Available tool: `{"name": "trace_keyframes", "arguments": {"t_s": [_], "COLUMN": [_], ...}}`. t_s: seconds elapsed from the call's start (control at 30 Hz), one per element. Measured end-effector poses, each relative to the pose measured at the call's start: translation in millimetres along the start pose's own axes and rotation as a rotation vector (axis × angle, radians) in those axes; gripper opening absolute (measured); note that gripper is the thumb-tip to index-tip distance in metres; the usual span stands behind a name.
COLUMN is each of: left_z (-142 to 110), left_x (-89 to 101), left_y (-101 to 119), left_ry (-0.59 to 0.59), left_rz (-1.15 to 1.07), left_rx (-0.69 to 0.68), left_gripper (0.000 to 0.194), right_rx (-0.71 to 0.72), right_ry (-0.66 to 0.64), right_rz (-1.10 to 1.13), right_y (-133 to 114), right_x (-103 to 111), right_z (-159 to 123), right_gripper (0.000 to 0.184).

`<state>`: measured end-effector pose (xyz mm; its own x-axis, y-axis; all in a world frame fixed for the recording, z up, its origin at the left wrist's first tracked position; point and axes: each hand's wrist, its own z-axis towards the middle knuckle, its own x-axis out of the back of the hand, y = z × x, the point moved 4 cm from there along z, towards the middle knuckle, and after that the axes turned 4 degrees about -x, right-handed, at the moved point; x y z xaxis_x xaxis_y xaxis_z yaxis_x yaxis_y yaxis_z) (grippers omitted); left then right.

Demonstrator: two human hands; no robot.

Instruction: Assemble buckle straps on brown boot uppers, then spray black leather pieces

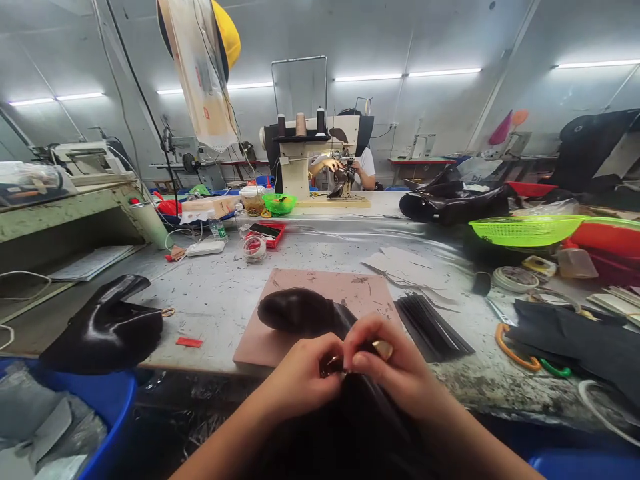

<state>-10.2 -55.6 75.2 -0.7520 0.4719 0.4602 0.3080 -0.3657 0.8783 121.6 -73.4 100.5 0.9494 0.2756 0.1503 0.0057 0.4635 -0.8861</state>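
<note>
A shiny black leather boot upper (296, 310) lies with its rounded toe part on a pink board (360, 283), its other end running toward me under my hands. My left hand (313, 370) is closed, thumb and fingers pinching the leather at its near part. Close against it, my right hand (390, 357) pinches the same spot. A small gold-coloured metal piece (383, 349) shows among the right fingers; its kind I cannot make out. The fingertips hide the exact point of grip. Another black boot upper (107, 327) rests at the left table edge.
Black strips (433, 327) and white paper sheets (400, 267) lie right of the board. Orange-handled scissors (515, 350) are farther right. A blue bin (117, 413) stands below left. Across the table, a person works at a sewing machine (300, 167).
</note>
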Motion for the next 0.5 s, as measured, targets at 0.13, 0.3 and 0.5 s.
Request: {"name": "trace_keyframes", "arguments": {"t_s": [0.13,0.3,0.5], "left_z": [-6,-10,-8], "left_x": [7.6,16.7,11.1], "left_y": [-7,-14,-16], "left_ry": [0.023,0.077,0.082], "left_rz": [-0.202,-0.459,-0.553], "left_rx": [0.121,0.191,0.209], "left_gripper": [0.011,0.022,0.026], "right_rx": [0.086,0.359,0.484], "right_ry": [0.059,0.084,0.098], "right_rz": [-0.26,-0.904,-1.283], "right_y": [3,14,20], "right_x": [30,30,18], "right_z": [-6,-21,-18], "right_gripper": [0.006,0.017,0.023]}}
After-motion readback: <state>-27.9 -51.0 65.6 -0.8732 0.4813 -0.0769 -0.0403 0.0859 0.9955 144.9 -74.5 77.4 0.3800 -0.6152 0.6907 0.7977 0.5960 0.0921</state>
